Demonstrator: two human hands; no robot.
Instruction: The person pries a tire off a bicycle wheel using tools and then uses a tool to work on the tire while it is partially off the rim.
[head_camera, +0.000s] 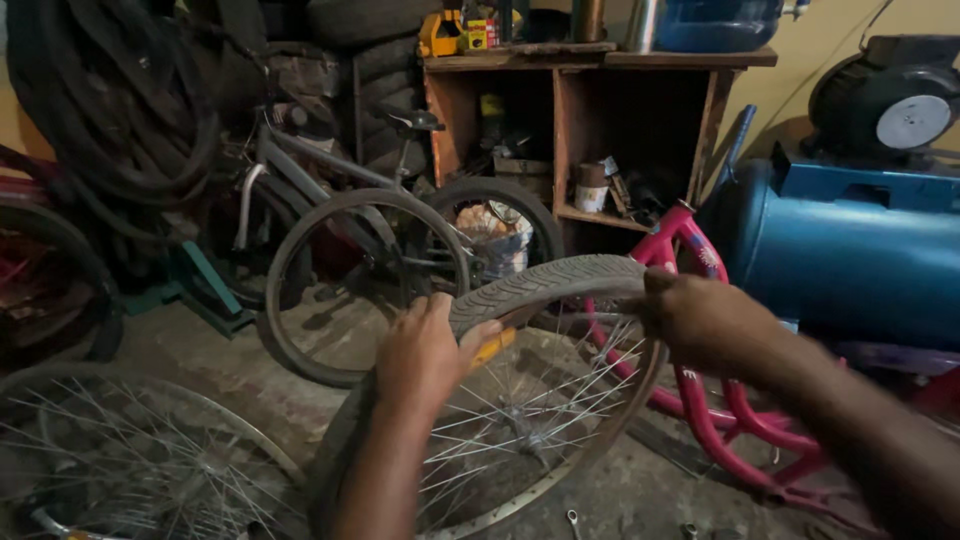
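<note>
Grey ribbed-tread tyre (545, 283) on silver spoked rim (560, 470), orange tyre lever (493, 347), pink bicycle frame (715, 420), blue compressor tank (850, 255)

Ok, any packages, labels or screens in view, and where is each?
Small box: top of the wooden shelf, rectangular, yellow and red.
Tin can: lower shelf compartment, cylindrical, brown above, pale band below.
Round plate: on the dark motor, upper right, pale grey disc.
No screens visible.
</note>
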